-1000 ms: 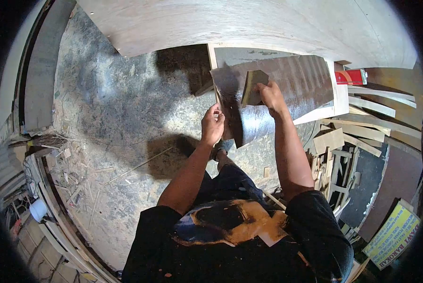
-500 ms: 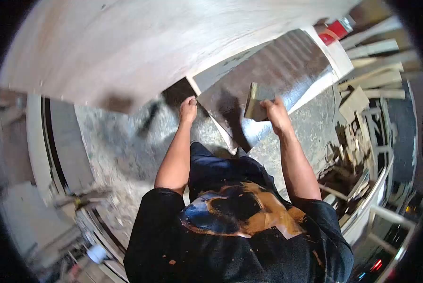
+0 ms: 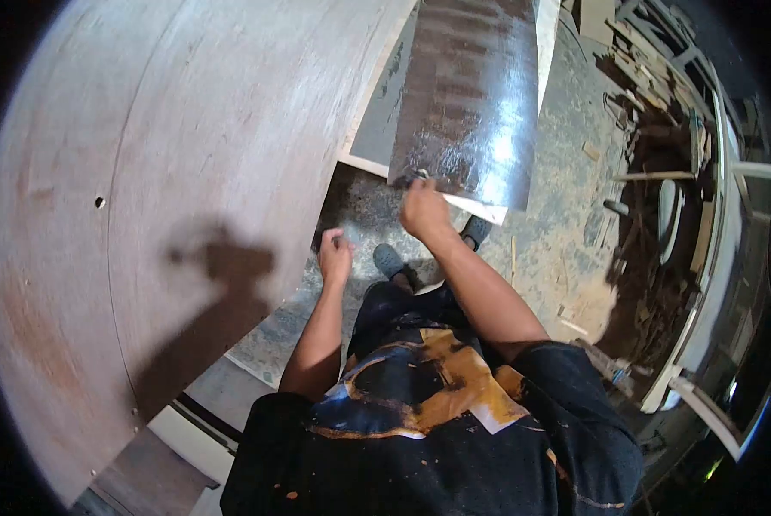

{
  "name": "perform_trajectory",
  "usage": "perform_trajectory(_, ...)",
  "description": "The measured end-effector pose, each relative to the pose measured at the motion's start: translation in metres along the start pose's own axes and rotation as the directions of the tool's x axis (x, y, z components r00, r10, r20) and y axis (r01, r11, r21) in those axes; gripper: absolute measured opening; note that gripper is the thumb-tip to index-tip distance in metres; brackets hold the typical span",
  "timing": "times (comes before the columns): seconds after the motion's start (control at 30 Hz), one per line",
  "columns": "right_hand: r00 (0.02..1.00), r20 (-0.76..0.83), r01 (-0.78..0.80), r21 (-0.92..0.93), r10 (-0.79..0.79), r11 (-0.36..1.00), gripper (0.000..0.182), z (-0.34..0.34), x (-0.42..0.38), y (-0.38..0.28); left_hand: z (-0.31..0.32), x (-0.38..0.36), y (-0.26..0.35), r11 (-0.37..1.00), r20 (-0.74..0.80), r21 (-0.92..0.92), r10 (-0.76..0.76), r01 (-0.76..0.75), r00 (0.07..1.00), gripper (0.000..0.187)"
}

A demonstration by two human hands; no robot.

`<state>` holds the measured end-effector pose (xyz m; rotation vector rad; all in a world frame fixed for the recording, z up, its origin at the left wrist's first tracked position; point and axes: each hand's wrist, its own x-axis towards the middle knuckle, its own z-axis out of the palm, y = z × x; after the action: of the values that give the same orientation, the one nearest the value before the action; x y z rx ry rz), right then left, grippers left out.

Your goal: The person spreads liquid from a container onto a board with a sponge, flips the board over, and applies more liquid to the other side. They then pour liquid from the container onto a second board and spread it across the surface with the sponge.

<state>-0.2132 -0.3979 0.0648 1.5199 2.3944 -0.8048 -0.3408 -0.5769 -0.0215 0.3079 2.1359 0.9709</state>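
Resting our right hand (image 3: pixel 425 211) at near edge of brown sheet (image 3: pixel 469 99); pinch blurred, we cannot tell. Left hand (image 3: pixel 336 261) half spread, seems bare, near big board (image 3: pixel 222 120). Pale frame (image 3: pixel 366 164) under sheet likely props it.

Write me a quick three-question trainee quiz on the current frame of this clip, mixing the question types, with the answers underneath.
1. Which of the person's hands is nearer the dark brown sheet?
2. True or false: a dark shadow falls across the large wooden panel.
3. Where does the strongest glare show? A) on the black shirt B) on the dark brown sheet C) on the large wooden panel

Key:
1. The right hand, at the sheet's near edge; the left hand is farther off, beside the panel's edge.
2. True.
3. B: the light reflects brightly off the sheet's glossy surface.
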Motion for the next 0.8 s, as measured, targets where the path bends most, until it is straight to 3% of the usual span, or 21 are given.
perform_trajectory(0.13, 0.999, -0.050, -0.002, 0.079, 0.005, 0.997, 0.031, 0.034, 0.009, -0.054, -0.030, -0.024, -0.065, 0.996, 0.100, -0.024, -0.081, 0.083, 0.992, 0.021)
perform_trajectory(0.2, 0.993, -0.030, 0.119, 0.027, -0.118, 0.993, 0.033, 0.035, 0.009, -0.064, -0.039, -0.039, -0.080, 0.991, 0.126, -0.005, -0.135, 0.137, 0.983, 0.020)
perform_trajectory(0.27, 0.993, 0.026, 0.115, 0.019, -0.116, 0.993, 0.036, 0.015, 0.004, -0.066, -0.046, -0.046, -0.097, 0.989, 0.134, -0.017, -0.146, 0.150, 0.980, 0.020)
perform_trajectory(0.37, 0.983, -0.167, 0.080, -0.004, -0.079, 0.997, 0.043, -0.002, -0.006, -0.050, -0.054, -0.050, -0.108, 0.981, 0.118, -0.041, -0.183, 0.189, 0.976, 0.021)
perform_trajectory(0.4, 0.983, -0.164, 0.083, -0.006, -0.083, 0.997, 0.043, 0.013, -0.005, -0.047, -0.055, -0.052, -0.110, 0.978, 0.115, -0.054, -0.193, 0.201, 0.974, 0.021)
perform_trajectory(0.47, 0.971, -0.161, 0.132, -0.258, -0.178, 0.957, 0.046, 0.043, 0.003, -0.037, -0.056, -0.053, -0.110, 0.974, 0.124, -0.057, -0.211, 0.220, 0.969, 0.023)
perform_trajectory(0.53, 0.969, -0.093, 0.191, -0.317, -0.231, 0.929, 0.041, 0.029, 0.003, -0.041, -0.053, -0.046, -0.105, 0.969, 0.131, -0.069, -0.227, 0.237, 0.965, 0.024)
perform_trajectory(0.6, 0.932, 0.196, 0.348, -0.239, -0.306, 0.906, 0.035, -0.015, 0.007, -0.038, -0.052, -0.047, -0.102, 0.968, 0.096, -0.125, -0.208, 0.219, 0.973, 0.023)
perform_trajectory(0.63, 0.948, 0.172, 0.309, -0.305, -0.267, 0.901, 0.033, -0.037, 0.016, -0.034, -0.050, -0.048, -0.098, 0.966, 0.092, -0.150, -0.199, 0.211, 0.976, 0.021)
perform_trajectory(0.73, 0.890, 0.047, 0.429, -0.427, -0.454, 0.796, 0.035, -0.074, 0.049, -0.003, -0.030, -0.050, -0.101, 0.969, 0.098, -0.176, -0.160, 0.176, 0.982, 0.022)
perform_trajectory(0.8, 0.825, 0.185, 0.551, -0.469, -0.534, 0.690, 0.037, -0.076, 0.066, 0.004, -0.010, -0.053, -0.097, 0.960, 0.073, -0.234, -0.141, 0.155, 0.987, 0.022)
